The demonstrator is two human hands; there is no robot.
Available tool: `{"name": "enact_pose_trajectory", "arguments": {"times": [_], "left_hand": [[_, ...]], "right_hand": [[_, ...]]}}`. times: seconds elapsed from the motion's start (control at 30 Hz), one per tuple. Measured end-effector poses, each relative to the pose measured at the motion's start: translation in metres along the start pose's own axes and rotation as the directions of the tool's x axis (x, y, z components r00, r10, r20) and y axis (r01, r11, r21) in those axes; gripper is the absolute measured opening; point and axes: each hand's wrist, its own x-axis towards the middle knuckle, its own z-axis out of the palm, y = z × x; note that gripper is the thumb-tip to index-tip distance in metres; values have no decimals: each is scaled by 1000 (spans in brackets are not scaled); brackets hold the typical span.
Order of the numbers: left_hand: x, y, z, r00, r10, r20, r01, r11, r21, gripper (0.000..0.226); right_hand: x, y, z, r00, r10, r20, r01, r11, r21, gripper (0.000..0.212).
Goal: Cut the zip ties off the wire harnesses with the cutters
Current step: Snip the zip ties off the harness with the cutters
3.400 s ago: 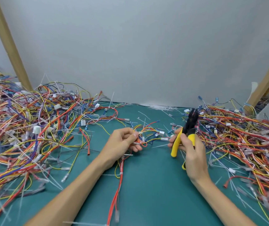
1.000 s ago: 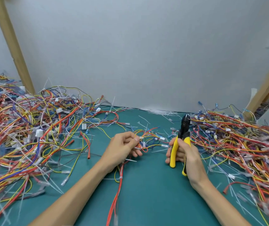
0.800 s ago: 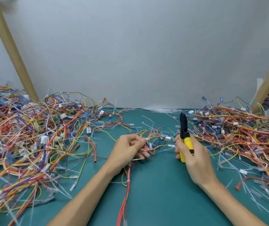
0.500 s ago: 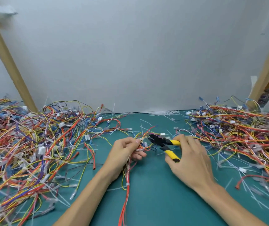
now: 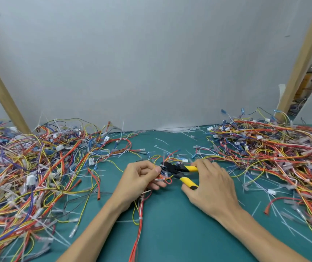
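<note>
My left hand (image 5: 140, 178) pinches a small wire harness (image 5: 167, 179) of red, orange and yellow wires at the middle of the green mat; its long red tail (image 5: 138, 233) runs down toward me. My right hand (image 5: 210, 188) grips the yellow-handled cutters (image 5: 181, 172), laid sideways with the handles spread. The black jaws (image 5: 167, 165) point left and sit right at the wires beside my left fingertips. The zip tie at the jaws is too small to make out.
A big tangle of harnesses (image 5: 30, 167) covers the left of the green mat (image 5: 179, 233), and another heap (image 5: 276, 152) covers the right. Cut white zip-tie bits (image 5: 177, 129) lie along the grey back wall. Wooden posts (image 5: 2, 91) slant at both sides.
My right hand has turned the cutters from upright to sideways and brought the jaws left up to the harness in my left hand. The left hand has stayed on the wires.
</note>
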Motion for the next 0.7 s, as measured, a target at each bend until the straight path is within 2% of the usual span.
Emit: {"name": "enact_pose_trajectory", "arguments": {"times": [0.23, 0.43, 0.57, 0.7], "left_hand": [[-2, 1, 2, 1000, 3, 31, -4, 999, 43, 11], [0, -2, 2, 1000, 0, 31, -2, 998, 61, 8], [0, -1, 4, 1000, -2, 20, 1, 999, 47, 6], [-1, -1, 4, 1000, -8, 19, 7, 998, 55, 7]], "right_hand": [[-1, -2, -7, 1000, -2, 24, 1, 999, 35, 46], [1, 2, 0, 998, -27, 59, 29, 999, -45, 52], [0, -1, -5, 1000, -27, -14, 27, 999, -31, 35], [-2, -2, -4, 999, -23, -24, 22, 999, -26, 34]]}}
